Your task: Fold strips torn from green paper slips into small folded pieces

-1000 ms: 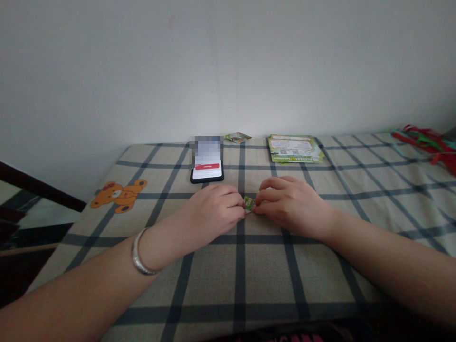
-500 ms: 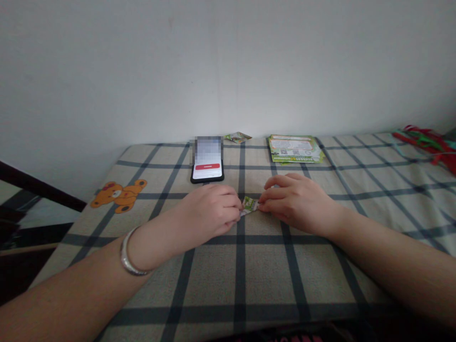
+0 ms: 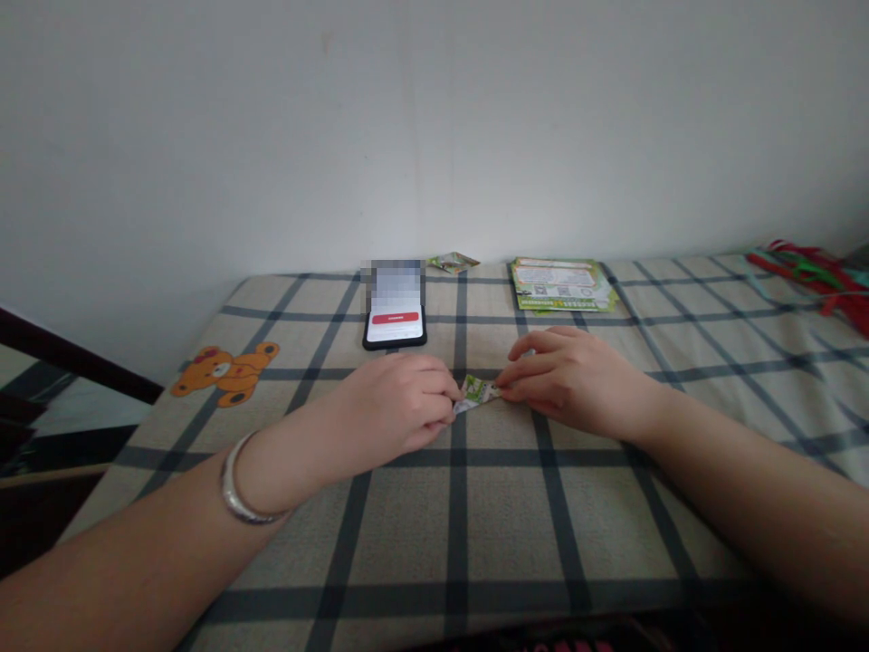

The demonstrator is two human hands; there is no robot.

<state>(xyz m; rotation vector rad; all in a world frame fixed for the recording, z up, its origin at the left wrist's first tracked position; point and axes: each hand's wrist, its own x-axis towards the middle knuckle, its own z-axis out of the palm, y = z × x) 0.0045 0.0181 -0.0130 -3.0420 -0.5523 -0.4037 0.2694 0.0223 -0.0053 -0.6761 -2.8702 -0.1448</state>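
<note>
Between my two hands, low over the checked cloth, is a small folded piece of printed paper, green and white. My left hand, with a silver bangle at the wrist, pinches its left end. The fingertips of my right hand are closed on its right end. Parts of the paper are hidden under the fingers on both sides. Beyond my left hand lies a phone with a lit screen and a red button on it.
A folded paper piece lies by the wall beside the phone. Green printed sheets are stacked to its right. Red and green fabric-like items sit at the far right. An orange bear picture is on the cloth at left.
My hands have drawn very slightly apart, and a little more of the folded paper shows between them. The phone and the sheets have stayed put.
</note>
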